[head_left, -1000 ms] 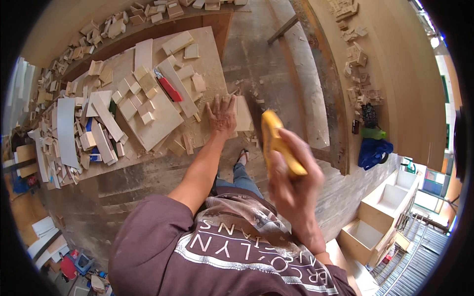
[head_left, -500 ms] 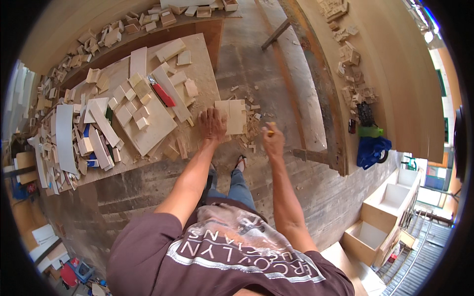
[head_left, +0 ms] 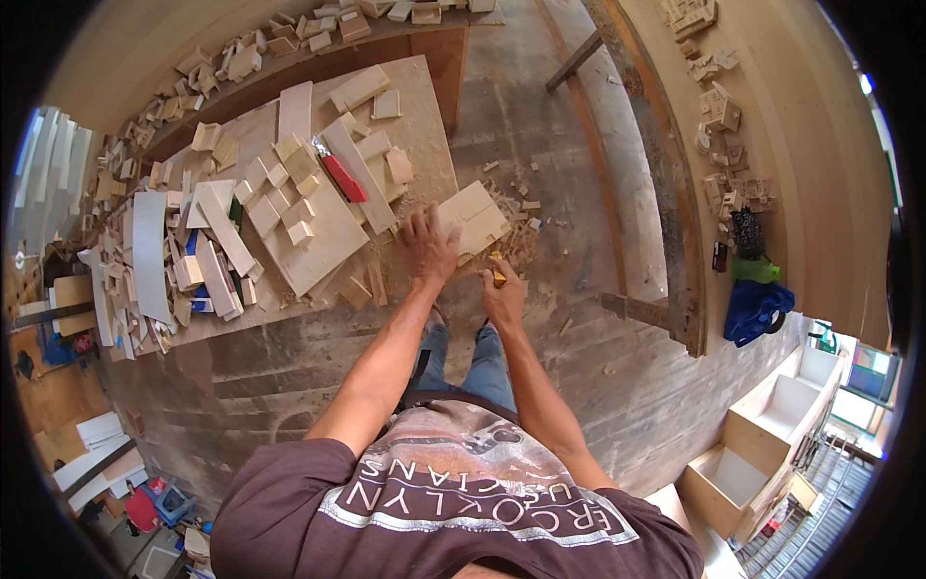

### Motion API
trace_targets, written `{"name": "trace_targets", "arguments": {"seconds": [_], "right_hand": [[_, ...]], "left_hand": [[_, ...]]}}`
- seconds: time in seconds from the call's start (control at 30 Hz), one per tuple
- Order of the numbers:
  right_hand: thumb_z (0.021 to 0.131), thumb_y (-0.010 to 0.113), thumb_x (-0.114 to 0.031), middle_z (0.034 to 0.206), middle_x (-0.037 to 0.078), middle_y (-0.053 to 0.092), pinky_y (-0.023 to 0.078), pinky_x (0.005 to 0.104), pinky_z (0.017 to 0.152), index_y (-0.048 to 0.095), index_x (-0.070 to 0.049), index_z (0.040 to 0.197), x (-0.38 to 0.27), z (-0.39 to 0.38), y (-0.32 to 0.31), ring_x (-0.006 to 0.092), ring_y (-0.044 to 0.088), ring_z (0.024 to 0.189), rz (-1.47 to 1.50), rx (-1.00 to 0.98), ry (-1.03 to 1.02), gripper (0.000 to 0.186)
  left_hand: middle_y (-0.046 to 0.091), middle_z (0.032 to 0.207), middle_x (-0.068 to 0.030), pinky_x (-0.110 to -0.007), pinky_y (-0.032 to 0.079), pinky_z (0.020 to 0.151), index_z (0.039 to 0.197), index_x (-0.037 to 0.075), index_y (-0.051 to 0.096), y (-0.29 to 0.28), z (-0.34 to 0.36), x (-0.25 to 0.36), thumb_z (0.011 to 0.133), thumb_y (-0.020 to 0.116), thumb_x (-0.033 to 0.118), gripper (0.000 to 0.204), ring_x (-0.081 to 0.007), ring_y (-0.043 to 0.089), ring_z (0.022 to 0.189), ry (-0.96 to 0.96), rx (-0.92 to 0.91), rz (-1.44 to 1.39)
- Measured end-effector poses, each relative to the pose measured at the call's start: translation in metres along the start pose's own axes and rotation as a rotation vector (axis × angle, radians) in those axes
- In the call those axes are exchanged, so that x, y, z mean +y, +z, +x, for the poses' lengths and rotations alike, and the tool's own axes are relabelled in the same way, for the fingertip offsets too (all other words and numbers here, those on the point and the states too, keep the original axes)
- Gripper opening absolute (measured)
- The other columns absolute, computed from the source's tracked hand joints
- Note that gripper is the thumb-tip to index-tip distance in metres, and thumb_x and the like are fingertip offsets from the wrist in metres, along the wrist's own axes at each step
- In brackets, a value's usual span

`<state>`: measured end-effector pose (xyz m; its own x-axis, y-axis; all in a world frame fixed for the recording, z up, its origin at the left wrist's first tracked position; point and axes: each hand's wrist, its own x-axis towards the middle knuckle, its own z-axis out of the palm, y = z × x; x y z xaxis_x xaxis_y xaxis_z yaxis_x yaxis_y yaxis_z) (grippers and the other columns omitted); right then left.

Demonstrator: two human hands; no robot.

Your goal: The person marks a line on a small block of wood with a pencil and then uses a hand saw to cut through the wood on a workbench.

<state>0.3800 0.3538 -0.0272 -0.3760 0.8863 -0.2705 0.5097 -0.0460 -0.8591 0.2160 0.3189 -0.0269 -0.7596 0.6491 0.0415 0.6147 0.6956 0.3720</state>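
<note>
A flat, pale wooden board (head_left: 475, 214) sticks out past the right edge of the workbench (head_left: 318, 323), with notches cut in its edge. My left hand (head_left: 429, 246) bears down on the board's left part, fingers bent over it. Just below the board's near corner, my right hand (head_left: 503, 297) is closed around a small yellow-orange tool (head_left: 498, 269); its working end is too small to make out. A red-handled cutter or knife (head_left: 342, 178) lies on a wood strip further up the bench, away from both hands.
Small wood blocks (head_left: 280, 205) and stacked strips (head_left: 150, 256) cover the bench's left. Offcuts (head_left: 521, 236) litter the floor beyond the board. At right, a long table (head_left: 820, 193) carries wooden pieces and a blue bag (head_left: 754, 311); open wooden boxes (head_left: 725, 473) stand lower right.
The board has turned at an angle under my left hand. My right hand has come inward and nearer to me, with the yellow-orange tool now at the board's near corner. The whole view has shifted.
</note>
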Motion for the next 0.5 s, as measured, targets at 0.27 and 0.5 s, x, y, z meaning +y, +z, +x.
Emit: {"name": "trace_targets", "arguments": {"seconds": [0.27, 0.5], "right_hand": [[0.094, 0.068, -0.022, 0.116, 0.020, 0.072, 0.054, 0.0391, 0.092, 0.065, -0.004, 0.131, -0.003, 0.018, -0.048, 0.0335, 0.071, 0.106, -0.070, 0.183, 0.023, 0.041], [0.094, 0.065, -0.020, 0.113, 0.019, 0.073, 0.053, 0.0384, 0.093, 0.065, -0.002, 0.129, 0.011, 0.025, -0.074, 0.0305, 0.071, 0.103, 0.027, 0.173, -0.011, 0.040]], "left_hand": [[0.043, 0.152, -0.0112, -0.055, 0.022, 0.120, 0.154, 0.008, 0.041, 0.025, -0.007, -0.010, 0.094, 0.065, 0.037, 0.070, -0.0359, 0.031, 0.146, 0.220, 0.072, 0.098], [0.059, 0.128, -0.0194, -0.046, 0.050, 0.098, 0.141, 0.005, 0.053, -0.021, 0.025, 0.026, 0.088, 0.072, 0.010, 0.057, -0.0408, 0.060, 0.116, -0.103, -0.182, -0.460]]}}
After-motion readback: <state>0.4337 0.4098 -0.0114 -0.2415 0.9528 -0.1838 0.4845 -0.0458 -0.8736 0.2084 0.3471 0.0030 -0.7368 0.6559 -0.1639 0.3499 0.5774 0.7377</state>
